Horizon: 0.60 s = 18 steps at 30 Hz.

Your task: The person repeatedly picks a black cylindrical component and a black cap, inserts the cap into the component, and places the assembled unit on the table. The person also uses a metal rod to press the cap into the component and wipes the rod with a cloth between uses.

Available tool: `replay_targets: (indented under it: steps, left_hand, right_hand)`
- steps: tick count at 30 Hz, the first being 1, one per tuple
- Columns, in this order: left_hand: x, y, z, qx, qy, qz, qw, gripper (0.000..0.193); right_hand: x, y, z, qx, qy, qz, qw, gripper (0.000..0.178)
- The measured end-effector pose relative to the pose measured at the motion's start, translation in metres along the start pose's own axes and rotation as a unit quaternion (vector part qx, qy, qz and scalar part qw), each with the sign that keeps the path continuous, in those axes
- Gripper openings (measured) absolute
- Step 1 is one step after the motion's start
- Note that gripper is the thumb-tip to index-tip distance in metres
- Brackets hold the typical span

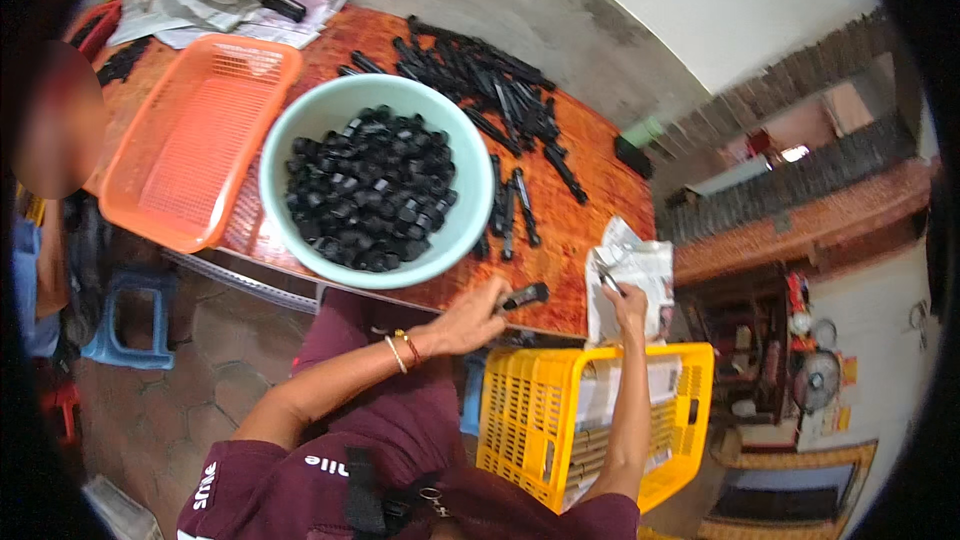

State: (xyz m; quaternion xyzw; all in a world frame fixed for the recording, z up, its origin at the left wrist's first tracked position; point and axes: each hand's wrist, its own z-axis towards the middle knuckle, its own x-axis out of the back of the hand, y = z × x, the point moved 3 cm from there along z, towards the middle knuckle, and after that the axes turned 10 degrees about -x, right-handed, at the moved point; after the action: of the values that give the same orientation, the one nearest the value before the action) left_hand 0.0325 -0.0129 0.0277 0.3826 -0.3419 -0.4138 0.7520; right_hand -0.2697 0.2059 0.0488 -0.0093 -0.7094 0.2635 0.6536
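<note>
My left hand (472,320) is closed around a short black stick-like part (527,296) at the table's front edge; its far end sticks out to the right. My right hand (628,308) is closed on a slim tool with a dark handle and a shiny end (609,281), of a kind I cannot make out. That tool is over a sheet of newspaper (655,285) at the table's right corner. Left of my hands stands a pale green basin (470,175) holding a heap of small black pieces (370,190). Several long black parts (528,208) lie beyond my left hand.
A pile of black parts (490,75) covers the back of the orange-red table (600,180). An orange basket (185,165) stands left of the basin. Below my right arm is a yellow crate (525,420) with cardboard inside. A blue stool (135,325) and another person are at left.
</note>
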Motion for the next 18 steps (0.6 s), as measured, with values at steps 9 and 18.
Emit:
replay_targets:
  steps: [9, 18]
  left_hand:
    - [0.152, 0.119, -0.048, 0.076, -0.089, -0.032, 0.993, 0.027]
    - [0.386, 0.061, -0.087, 0.217, 0.237, 0.301, 0.898, 0.026]
  right_hand:
    - [-0.031, 0.012, 0.018, -0.029, 0.070, -0.149, 0.986, 0.028]
    - [-0.023, -0.023, -0.003, -0.053, 0.076, -0.162, 0.982, 0.049]
